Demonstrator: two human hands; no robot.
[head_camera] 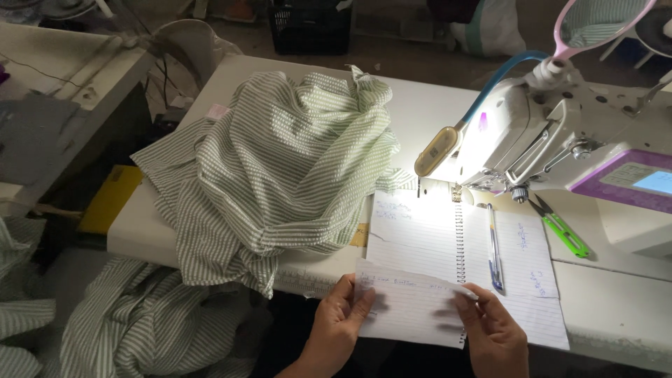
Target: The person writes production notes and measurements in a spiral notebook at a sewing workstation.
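A loose sheet of lined paper with handwriting is held between both my hands near the table's front edge. My left hand grips its left edge, thumb on top. My right hand pinches its right side, where the corner is folded over. Under the sheet lies an open spiral notebook with a blue pen resting on its right page. A heap of green-and-white striped fabric sits to the left of the notebook on the white table.
A white sewing machine with a lit gooseneck lamp and a purple screen panel stands at the right. Green thread snips lie beside the notebook. More striped fabric hangs below the table at left. A black crate stands behind.
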